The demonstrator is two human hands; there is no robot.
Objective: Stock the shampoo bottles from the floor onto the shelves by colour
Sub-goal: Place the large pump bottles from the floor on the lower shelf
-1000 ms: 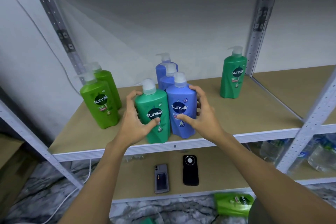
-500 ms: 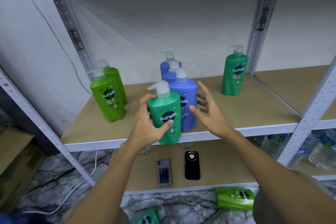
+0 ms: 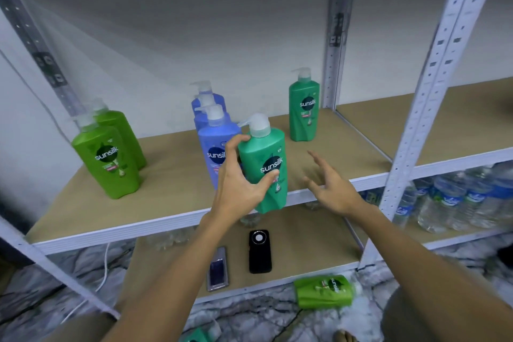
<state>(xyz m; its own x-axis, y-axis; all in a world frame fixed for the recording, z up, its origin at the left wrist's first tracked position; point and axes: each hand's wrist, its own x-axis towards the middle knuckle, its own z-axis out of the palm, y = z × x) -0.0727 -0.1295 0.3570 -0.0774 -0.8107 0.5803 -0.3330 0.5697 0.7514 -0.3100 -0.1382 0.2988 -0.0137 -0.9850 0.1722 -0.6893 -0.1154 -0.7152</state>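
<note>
Left hand [image 3: 238, 189]: fingers and thumb wrapped around teal-green plastic pump shampoo bottle [image 3: 265, 166], held tilted at front edge of beige board shelf [image 3: 172, 175], base overhanging edge. Right hand [image 3: 330, 183]: fingers spread, holding nothing, just right of that bottle. On shelf: three blue pump bottles [image 3: 212, 147] in a row behind; two lime-green pump bottles [image 3: 108, 158] left; second teal-green bottle [image 3: 304, 111] at back right. Lime-green bottle [image 3: 323, 291] lying on floor.

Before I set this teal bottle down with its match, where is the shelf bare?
Bare board lies between the held bottle and the back teal bottle, under the open right hand. Another bare strip separates the lime bottles from the blue row. The blue row is crowded.
</note>
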